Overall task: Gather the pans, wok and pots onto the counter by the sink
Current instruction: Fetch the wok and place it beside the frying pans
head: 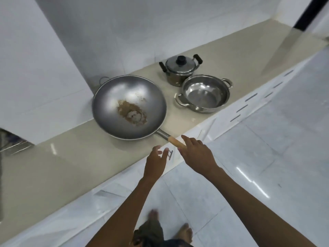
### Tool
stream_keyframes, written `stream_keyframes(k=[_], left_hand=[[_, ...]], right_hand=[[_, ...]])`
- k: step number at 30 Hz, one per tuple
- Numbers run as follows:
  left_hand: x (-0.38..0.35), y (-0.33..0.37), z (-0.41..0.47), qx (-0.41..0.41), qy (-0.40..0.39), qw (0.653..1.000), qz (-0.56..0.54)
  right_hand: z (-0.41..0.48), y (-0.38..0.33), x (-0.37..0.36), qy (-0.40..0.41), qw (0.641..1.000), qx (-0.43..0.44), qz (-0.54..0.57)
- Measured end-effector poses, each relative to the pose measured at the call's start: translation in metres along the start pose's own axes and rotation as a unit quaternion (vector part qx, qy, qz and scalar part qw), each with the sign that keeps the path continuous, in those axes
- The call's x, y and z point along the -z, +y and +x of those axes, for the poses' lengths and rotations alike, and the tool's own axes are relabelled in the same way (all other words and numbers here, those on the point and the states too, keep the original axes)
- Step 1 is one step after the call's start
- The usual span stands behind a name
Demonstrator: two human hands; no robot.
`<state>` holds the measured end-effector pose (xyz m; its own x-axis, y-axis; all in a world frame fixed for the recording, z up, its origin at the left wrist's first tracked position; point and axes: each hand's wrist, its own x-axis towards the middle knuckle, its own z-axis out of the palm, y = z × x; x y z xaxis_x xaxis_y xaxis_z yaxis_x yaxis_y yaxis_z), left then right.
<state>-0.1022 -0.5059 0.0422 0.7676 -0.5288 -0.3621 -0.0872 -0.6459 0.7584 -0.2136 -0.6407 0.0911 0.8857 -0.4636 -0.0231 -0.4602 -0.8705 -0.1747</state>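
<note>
A large grey wok point(128, 106) with a brown rusty patch in its bottom sits on the beige counter point(58, 163). Its wooden handle point(175, 142) points toward me over the counter's front edge. My right hand point(195, 153) is at the end of that handle with fingers spread, touching or just above it, not closed around it. My left hand point(156, 162) hovers open just left of the handle, holding nothing. To the right of the wok stand an open steel pot point(204, 94) with two loop handles and, behind it, a small lidded pot point(180, 69) with black handles.
A white tiled wall point(106, 32) runs behind the counter. White cabinet fronts point(249, 102) with slot handles sit below the counter edge. The floor point(267, 157) is pale glossy tile, and my bare feet show at the bottom. A dark metal object point(10, 143) shows at the left edge.
</note>
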Motion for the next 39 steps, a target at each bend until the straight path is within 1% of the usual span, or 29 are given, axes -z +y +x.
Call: stream_keyframes(k=[2,3,4,6,7,8,10,13,16,20,22,23,24,25,28,30,32,35,39], left_hand=[[-0.008,0.001,0.015,0.048,0.004,0.998,-0.047],[-0.012,0.002,0.025,0.077,0.003,0.993,-0.092],[-0.016,0.003,0.034,0.109,0.004,0.982,-0.153],[-0.022,0.006,0.048,0.17,0.01,0.95,-0.26],[-0.026,0.009,0.057,0.19,0.011,0.936,-0.296],[-0.029,0.01,0.065,0.205,0.01,0.922,-0.329],[-0.034,0.013,0.079,0.225,0.006,0.89,-0.396],[-0.045,0.018,0.097,0.252,0.014,0.834,-0.491],[-0.059,0.019,0.106,0.261,0.019,0.789,-0.555],[-0.072,0.028,0.118,0.254,0.044,0.748,-0.612],[-0.072,0.03,0.121,0.253,0.068,0.74,-0.619],[-0.071,0.032,0.122,0.254,0.08,0.743,-0.614],[-0.07,0.033,0.124,0.255,0.092,0.749,-0.605],[-0.07,0.035,0.125,0.257,0.104,0.756,-0.593],[-0.07,0.04,0.129,0.275,0.14,0.769,-0.56],[-0.071,0.041,0.129,0.277,0.155,0.785,-0.532],[-0.073,0.045,0.128,0.271,0.171,0.793,-0.518],[-0.076,0.056,0.124,0.274,0.19,0.784,-0.523],[-0.089,0.075,0.109,0.282,0.213,0.765,-0.538]], right_hand=[[0.017,0.011,-0.002,-0.019,0.996,0.074,-0.037],[0.024,0.016,-0.004,-0.028,0.994,0.096,-0.033],[0.031,0.021,-0.008,-0.04,0.994,0.097,-0.015],[0.041,0.028,-0.012,-0.095,0.99,0.009,0.107],[0.048,0.032,-0.015,-0.126,0.972,-0.051,0.189],[0.054,0.034,-0.017,-0.148,0.949,-0.093,0.26],[0.063,0.038,-0.024,-0.179,0.917,-0.138,0.328],[0.074,0.046,-0.033,-0.222,0.882,-0.185,0.372],[0.078,0.047,-0.04,-0.268,0.837,-0.2,0.433],[0.081,0.046,-0.042,-0.315,0.79,-0.221,0.477],[0.079,0.044,-0.046,-0.335,0.767,-0.23,0.497],[0.079,0.043,-0.047,-0.339,0.758,-0.233,0.506],[0.078,0.042,-0.048,-0.339,0.756,-0.229,0.511],[0.078,0.041,-0.049,-0.334,0.766,-0.219,0.504],[0.078,0.039,-0.054,-0.327,0.816,-0.159,0.449],[0.075,0.039,-0.057,-0.319,0.831,-0.124,0.439],[0.072,0.044,-0.057,-0.307,0.846,-0.094,0.426],[0.069,0.052,-0.052,-0.294,0.864,-0.062,0.405],[0.064,0.074,-0.033,-0.301,0.866,-0.03,0.399]])
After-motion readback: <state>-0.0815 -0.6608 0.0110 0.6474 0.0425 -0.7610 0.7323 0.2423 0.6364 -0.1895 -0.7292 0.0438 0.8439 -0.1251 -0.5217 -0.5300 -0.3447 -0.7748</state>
